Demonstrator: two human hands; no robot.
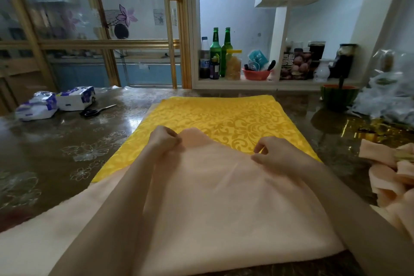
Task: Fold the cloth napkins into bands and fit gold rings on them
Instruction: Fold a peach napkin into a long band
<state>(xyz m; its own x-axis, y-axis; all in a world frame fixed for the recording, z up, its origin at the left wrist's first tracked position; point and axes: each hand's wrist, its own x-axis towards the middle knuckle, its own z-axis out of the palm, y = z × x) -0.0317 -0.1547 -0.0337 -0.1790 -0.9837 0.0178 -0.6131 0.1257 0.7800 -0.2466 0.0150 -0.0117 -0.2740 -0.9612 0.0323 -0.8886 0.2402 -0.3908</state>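
Observation:
A peach cloth napkin (224,197) lies spread in front of me, its far part overlapping a yellow patterned cloth (224,116) on the table. My left hand (164,140) pinches the napkin's far edge on the left, fingers curled. My right hand (272,153) pinches the same far edge on the right. Between the hands the napkin's edge is lifted a little. At the right edge of the table lies a heap of peach napkins (389,177), with something gold (405,157) among them, too blurred to name.
Scissors (96,111) and two tissue packs (56,102) lie on the glossy table (56,141) at the far left. A green bowl (339,95) and clear plastic bags (389,96) sit at the far right. Shelves with bottles (220,51) stand behind the table.

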